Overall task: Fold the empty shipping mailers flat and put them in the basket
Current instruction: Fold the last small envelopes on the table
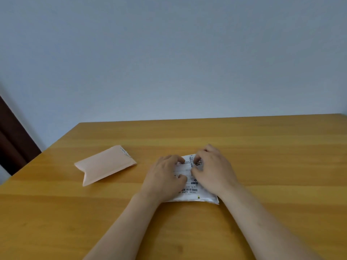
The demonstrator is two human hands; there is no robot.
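A white plastic mailer (195, 197) with a printed label and barcode lies flat on the wooden table (262, 156), just right of centre. My left hand (165, 177) rests on its left half, fingers bent with the tips on the label. My right hand (214, 169) lies on its right half, its curled fingertips pressing the label near the far edge. Both hands cover most of the mailer; only the label strip and the near edge show. A pink padded mailer (105, 165) lies flat and folded to the left, apart from both hands. No basket is in view.
The table's far edge meets a pale blue wall (169, 62). A dark brown panel (13, 143) stands beyond the table's left corner. Bare tabletop stretches to the right and in front of the white mailer.
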